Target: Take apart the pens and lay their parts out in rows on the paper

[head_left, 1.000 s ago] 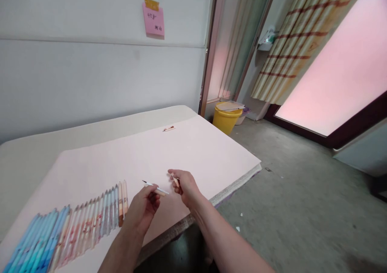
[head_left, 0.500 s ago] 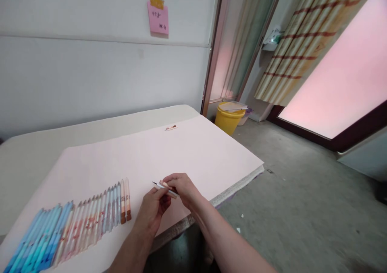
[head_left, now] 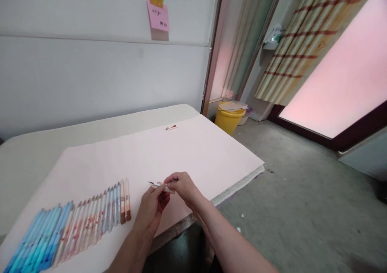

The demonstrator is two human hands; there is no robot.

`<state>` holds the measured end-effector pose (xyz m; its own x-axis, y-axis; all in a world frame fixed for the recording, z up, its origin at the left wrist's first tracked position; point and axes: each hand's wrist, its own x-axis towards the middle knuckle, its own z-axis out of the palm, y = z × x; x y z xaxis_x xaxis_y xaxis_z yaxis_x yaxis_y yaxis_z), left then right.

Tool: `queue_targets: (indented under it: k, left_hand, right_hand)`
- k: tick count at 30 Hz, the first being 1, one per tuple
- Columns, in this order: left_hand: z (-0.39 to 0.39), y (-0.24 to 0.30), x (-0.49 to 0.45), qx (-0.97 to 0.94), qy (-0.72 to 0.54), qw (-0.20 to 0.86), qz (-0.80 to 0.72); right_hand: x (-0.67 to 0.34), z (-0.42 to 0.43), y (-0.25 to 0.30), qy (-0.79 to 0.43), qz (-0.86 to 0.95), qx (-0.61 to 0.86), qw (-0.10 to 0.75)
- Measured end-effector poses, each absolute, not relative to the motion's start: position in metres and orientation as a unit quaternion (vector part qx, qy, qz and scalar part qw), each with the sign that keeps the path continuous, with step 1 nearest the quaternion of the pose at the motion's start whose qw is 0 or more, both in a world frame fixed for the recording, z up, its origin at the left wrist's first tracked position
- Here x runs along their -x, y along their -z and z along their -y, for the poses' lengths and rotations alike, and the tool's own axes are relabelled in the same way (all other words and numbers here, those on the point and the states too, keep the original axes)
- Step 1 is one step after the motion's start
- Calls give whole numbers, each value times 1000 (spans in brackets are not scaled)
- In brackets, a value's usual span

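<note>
Pen parts (head_left: pixel 155 183) are pinched between fingers of the left hand (head_left: pixel 152 206) and right hand (head_left: pixel 184 186).

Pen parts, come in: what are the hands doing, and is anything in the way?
Left hand holding pen parts, dark tip exposed. Right hand pinching them too. Lined-up pens off to the left; no obstruction visible at the hands.
</note>
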<state>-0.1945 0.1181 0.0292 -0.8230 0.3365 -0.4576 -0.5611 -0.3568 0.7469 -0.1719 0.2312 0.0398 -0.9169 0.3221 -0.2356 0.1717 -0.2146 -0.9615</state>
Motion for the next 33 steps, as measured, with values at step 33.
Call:
queue_targets:
  k: [33]
  left_hand:
    - [-114,-34,199,118,-810,280,-501]
  right_hand:
    - [175,-231,-33,-722,662,181,82]
